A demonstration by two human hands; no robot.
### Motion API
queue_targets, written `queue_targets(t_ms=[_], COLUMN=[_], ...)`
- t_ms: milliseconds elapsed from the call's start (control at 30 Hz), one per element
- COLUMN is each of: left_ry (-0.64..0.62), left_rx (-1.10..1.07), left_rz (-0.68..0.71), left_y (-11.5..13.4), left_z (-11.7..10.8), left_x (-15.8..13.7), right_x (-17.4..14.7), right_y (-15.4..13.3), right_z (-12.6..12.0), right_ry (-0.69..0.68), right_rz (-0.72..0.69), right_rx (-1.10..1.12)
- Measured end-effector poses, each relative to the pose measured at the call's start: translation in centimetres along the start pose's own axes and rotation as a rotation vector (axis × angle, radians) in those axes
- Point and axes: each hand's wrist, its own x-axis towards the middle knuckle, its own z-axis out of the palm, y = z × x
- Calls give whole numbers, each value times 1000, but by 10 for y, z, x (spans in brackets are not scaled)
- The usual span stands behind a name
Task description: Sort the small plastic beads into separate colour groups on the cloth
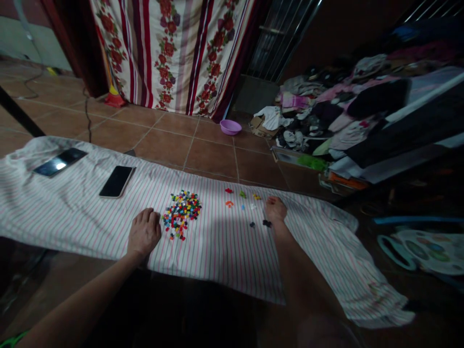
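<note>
My left hand (145, 231) rests palm down on the striped cloth (213, 251), its fingers lying on the fabric. Just right of it spreads a pile of small multicoloured pieces (183, 210), like tiny beads or blocks. My right hand (276, 209) is at the cloth's far right with curled fingers; anything inside them is hidden. Close to it lie small colour groups: red (228, 190), green (242, 194), yellow (256, 196), orange (229, 204), blue (243, 207), white (253, 206), dark grey (252, 224) and black (267, 223) pieces.
A dark phone (116, 181) and another flat, shiny device (61, 162) lie on the cloth's left side. Beyond are a tiled floor, a purple basin (230, 127) and a floral curtain (166, 53). Heaped clothes (337, 106) fill the right background.
</note>
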Motion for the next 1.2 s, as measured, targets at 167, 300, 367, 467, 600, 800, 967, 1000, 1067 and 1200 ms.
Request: queue_targets(t_ms=[167, 300, 367, 467, 600, 800, 967, 1000, 1067, 1200], left_ry=[-25, -41, -47, -47, -54, -53, -53, -55, -56, -56], left_rx=[10, 5, 6, 10, 5, 5, 2, 2, 0, -20], left_rz=[-4, -17, -19, -17, -22, -20, -28, -29, -31, -41], left_y=[1, 2, 2, 3, 3, 2, 3, 3, 3, 3], left_z=[-2, -3, -3, -4, -4, -3, -4, -4, -4, -3], left_x=[1, 1, 1, 1, 2, 1, 1, 1, 2, 2], right_x=[14, 22, 24, 23, 23, 25, 25, 25, 27, 30], right_y=[3, 3, 3, 5, 10, 12, 9, 10, 11, 14], right_z=[4, 8, 11, 16, 19, 17, 15, 14, 13, 7], right_ry=[-61, -80, -92, -103, -101, -117, -121, -125, -133, -139], right_rz=[0, 4, 0, -18, -27, 1, 55, 52, 49, 71], right_rx=[-130, -180, -191, -210, -224, -282, -301, -289, -256, -219])
